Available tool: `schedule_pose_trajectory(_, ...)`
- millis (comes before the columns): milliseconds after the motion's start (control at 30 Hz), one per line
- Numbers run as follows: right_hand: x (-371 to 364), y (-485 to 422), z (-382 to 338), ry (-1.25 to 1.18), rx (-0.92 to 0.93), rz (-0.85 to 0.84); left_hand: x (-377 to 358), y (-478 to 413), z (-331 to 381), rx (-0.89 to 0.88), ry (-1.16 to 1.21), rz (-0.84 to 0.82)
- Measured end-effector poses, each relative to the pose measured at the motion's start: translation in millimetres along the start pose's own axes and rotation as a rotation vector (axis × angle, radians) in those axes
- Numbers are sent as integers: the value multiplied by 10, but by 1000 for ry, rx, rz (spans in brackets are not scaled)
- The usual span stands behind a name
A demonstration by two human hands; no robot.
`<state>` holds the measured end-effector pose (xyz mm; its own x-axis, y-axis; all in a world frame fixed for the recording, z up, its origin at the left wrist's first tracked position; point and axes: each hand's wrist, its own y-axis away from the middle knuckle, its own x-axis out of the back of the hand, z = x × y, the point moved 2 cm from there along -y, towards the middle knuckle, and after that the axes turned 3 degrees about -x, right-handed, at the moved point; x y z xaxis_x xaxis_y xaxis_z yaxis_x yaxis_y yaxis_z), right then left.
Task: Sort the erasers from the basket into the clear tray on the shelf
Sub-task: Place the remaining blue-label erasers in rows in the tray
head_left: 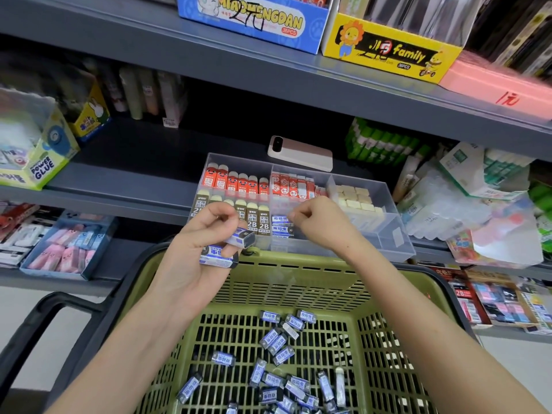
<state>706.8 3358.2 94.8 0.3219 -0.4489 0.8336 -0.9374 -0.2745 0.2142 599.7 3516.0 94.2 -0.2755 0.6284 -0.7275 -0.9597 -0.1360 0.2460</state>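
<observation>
two erasers (216, 256), left hand (191, 249), seemingly lying crosswise

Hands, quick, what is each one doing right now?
Left hand: gripping blue-and-white erasers.
Right hand: fingers curled over the clear tray; cannot tell whether it holds anything.

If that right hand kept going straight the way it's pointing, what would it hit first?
Probably the blue-and-white eraser lying in the clear tray, just beyond the right hand; depth is hard to judge.
</observation>
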Motion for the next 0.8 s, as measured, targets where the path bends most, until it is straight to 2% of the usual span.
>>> schedule_pose_trajectory(233, -8, -8, -43, 83, -44, -107, 6, -4, -23, -9, -40, -17)
schedule_pose_trajectory(333, 13, 78, -65, 101, 32, 32, 8, -5, -28, -13, -44, -12)
schedule_pose_trajectory(400, 37, 250, -147, -72, 143, 115, 7, -2, -25, -21, -44, -10)
schedule_pose_trajectory(433, 55, 353, -197, -233, 213, 90, 5, -2, -25, -24, -40, -12)
schedule_pose_trajectory(500, 88, 562, -310, -474, 348, -64, 7, -5, -29, -21, -42, -22)
schedule_pose_trajectory(567, 60, 701, -379, -498, 430, -143, 7, -6, -41, -14, -53, -35)
schedule_pose_trajectory(667, -21, 753, -496, -390, 485, -39, 8, 1, -65, -22, -47, -49)
schedule_pose_trajectory(800, 77, 659, -438, -586, 429, 36, -27, 32, -64, -44, 36, -65)
